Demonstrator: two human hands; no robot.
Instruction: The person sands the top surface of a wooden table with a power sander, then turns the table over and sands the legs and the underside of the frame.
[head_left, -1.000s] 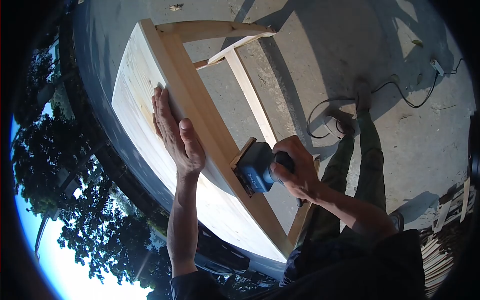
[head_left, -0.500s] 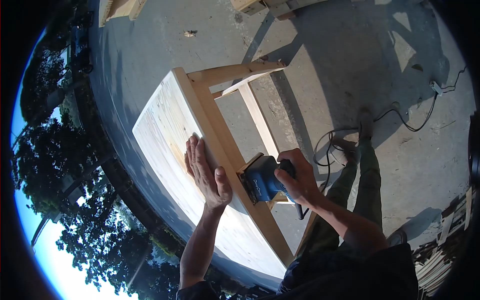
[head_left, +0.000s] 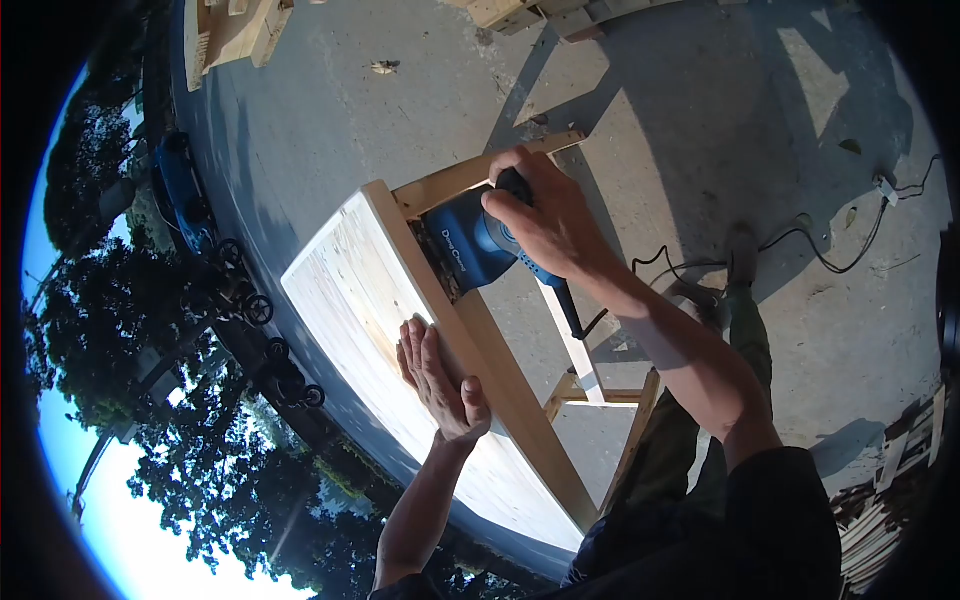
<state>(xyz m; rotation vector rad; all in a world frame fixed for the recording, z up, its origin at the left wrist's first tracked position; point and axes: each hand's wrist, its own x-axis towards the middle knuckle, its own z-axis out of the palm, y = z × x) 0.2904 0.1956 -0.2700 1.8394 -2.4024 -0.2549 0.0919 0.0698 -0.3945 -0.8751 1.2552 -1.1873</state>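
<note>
A wooden table [head_left: 365, 260] with a pale top stands before me, its legs and lower rails showing on the right. My left hand [head_left: 440, 385] lies flat on the tabletop near the edge, fingers stretched out. In my right hand [head_left: 545, 210] is a blue power sander [head_left: 465, 245], my fingers wrapped round its black knob. The sander's pad faces the side rail under the tabletop, close to the far corner; its contact face is hidden. A black cord [head_left: 597, 322] runs from the sander's rear handle.
The cord trails over the concrete floor [head_left: 700, 130] past my feet to a power connector [head_left: 885, 190]. Other wooden pieces [head_left: 245, 40] stand at the top. Stacked wood strips [head_left: 880, 545] lie at lower right. Motorbikes [head_left: 240, 290] and a blue car [head_left: 180, 190] are at left.
My right hand has carried the sander along the side rail toward the far corner. My left hand stays flat on the tabletop. The view has shifted slightly.
</note>
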